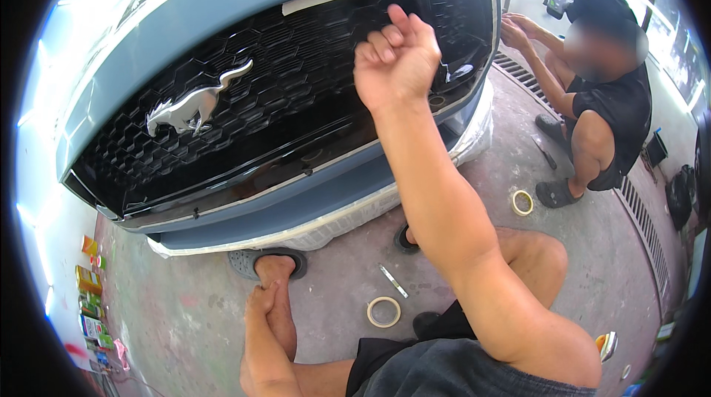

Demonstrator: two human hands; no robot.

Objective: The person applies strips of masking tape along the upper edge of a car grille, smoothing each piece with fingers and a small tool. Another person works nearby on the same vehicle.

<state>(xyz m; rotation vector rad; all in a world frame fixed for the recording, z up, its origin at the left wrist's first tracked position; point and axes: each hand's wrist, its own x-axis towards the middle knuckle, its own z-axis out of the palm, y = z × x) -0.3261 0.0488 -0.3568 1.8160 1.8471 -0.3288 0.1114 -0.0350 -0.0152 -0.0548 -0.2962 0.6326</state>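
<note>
My right hand [398, 56] is raised in front of the black honeycomb grille [296, 82] of a car's front end. Its fingers are loosely curled and a little apart, with nothing visible in them. Pale masking tape [326, 3] runs along the grille's top edge, its left end lifting just beyond the hand. A silver horse emblem [194, 107] sits on the grille, left of the hand. Down low, my left hand [261, 299] is wrapped round my left lower leg [283, 315], just above the ankle.
Between my feet lie a masking tape roll [384, 312] and a slim white cutter-like tool [393, 281]. At right, a co-worker [611, 93] squats by the bumper, near another tape roll [522, 203] and a dark knife-like tool [545, 152]. Cans [89, 280] line the left wall.
</note>
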